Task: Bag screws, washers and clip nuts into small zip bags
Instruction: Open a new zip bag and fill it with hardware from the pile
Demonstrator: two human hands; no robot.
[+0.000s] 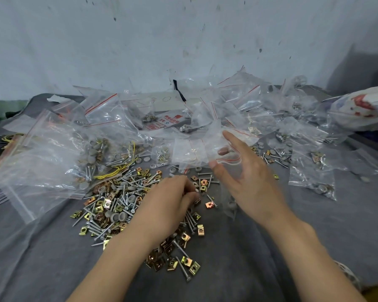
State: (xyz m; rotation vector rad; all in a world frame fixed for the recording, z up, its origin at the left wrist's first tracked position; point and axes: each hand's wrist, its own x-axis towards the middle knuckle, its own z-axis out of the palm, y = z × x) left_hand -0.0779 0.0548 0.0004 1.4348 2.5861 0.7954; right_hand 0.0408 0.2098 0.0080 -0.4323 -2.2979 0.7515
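Note:
A loose heap of silver screws (120,205), grey washers (118,216) and brass-coloured clip nuts (184,236) lies on a grey cloth (238,269) in the centre. My left hand (172,201) rests on the heap's right edge. Its fingers are curled and pinch small pieces, mostly hidden under the fingertips. My right hand (247,173) is raised just right of the heap and pinches an empty small clear zip bag (203,149) with a red seal line. The thumb is under the bag's edge, one finger shows through the plastic, and the index finger points up.
Large clear bags (42,153) holding hardware lie at the left, beside yellow wire ties (114,173). Several small filled zip bags (312,184) are spread at the right and back. A printed white sack (362,110) lies far right. A pale wall closes the back.

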